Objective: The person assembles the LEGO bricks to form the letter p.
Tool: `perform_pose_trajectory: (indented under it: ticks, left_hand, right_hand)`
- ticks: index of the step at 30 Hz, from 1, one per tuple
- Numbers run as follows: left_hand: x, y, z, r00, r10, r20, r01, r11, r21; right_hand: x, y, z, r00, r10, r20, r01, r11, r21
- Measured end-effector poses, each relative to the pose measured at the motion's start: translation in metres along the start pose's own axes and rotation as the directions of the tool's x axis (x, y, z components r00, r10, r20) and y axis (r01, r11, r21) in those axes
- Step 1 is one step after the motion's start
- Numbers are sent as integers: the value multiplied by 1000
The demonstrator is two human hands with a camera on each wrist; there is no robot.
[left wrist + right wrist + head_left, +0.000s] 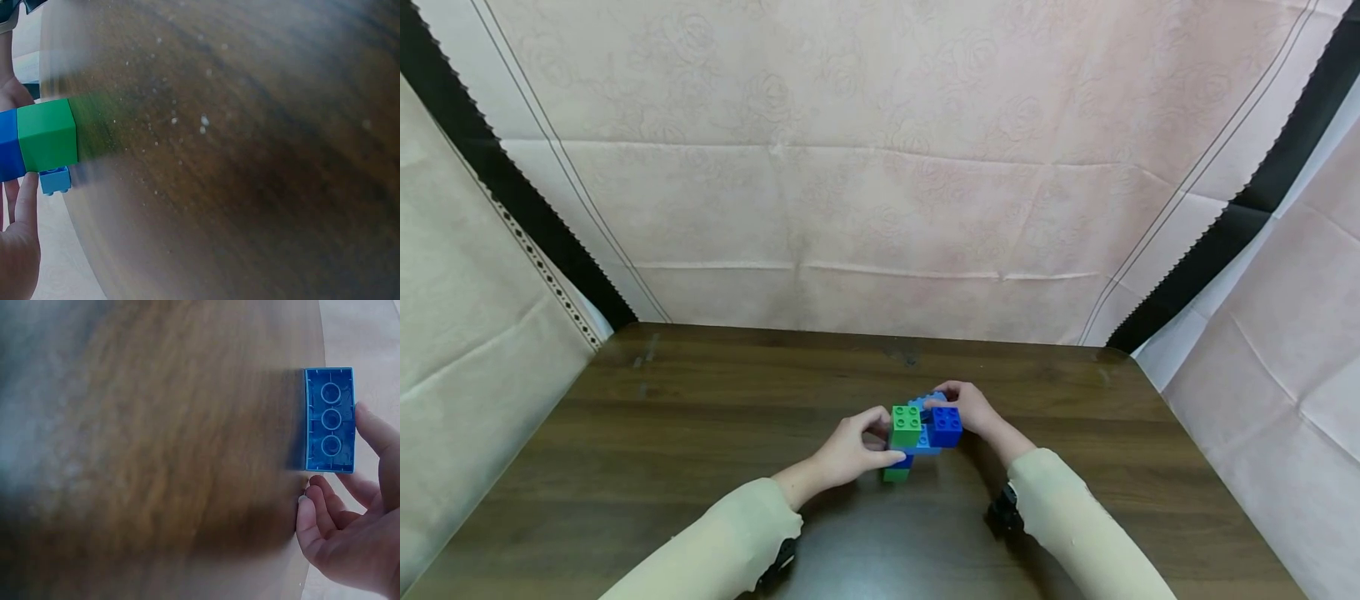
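Built-up toy building bricks are held between both hands near the middle of the table. My left hand (853,447) grips the assembly's left side, thumb in front and fingers behind. On top there are a green brick (906,427) and a dark blue brick (945,428), with light blue bricks (923,451) beneath and behind them. Lower down, another green brick (49,136) adjoins a dark blue one (9,147). My right hand (967,406) pinches a blue brick (331,420) at the far right side; its hollow underside with three round tubes faces the right wrist camera.
The dark brown wooden table (662,467) spreads out on all sides of the hands. Pale patterned cloth (865,208) stands as a wall behind it, with more cloth at left and right. Black bands (520,179) run along the corners.
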State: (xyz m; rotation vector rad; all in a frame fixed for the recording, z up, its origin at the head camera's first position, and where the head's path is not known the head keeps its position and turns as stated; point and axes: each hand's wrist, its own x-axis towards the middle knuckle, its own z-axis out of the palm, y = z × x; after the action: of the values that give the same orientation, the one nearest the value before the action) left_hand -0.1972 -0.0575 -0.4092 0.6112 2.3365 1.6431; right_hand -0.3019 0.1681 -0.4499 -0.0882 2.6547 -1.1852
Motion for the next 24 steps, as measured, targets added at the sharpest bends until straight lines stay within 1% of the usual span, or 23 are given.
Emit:
perform_pose_trajectory:
  ticks: [4,7,11,16,18,21,24]
  left_hand:
    - [-1,1,0,1000,3,-2,-3,1000,-4]
    - [-1,2,0,1000,5,-3,-5,1000,-1]
    - [0,-2,1,1000,13,-4,-13,1000,3]
    - [8,-22,4,1000,9,-15,-8,1000,13]
    - [11,-30,6,1000,4,-18,-4,1000,13]
    - [14,-34,6,1000,5,-17,-5,1000,13]
    - [14,-35,5,1000,8,-15,-8,1000,10]
  right_hand:
    - [0,3,-1,999,-22,-23,22,1000,-10]
    - [0,7,-2,998,-54,-33,53,998,-17]
    - [1,12,-3,997,-75,-33,75,997,-7]
    - [3,19,-5,991,-121,-61,122,992,21]
    - [4,20,-6,990,-127,-69,129,991,30]
    - [4,21,-6,992,-111,-60,113,993,37]
    - [2,21,-6,995,-85,-44,87,996,37]
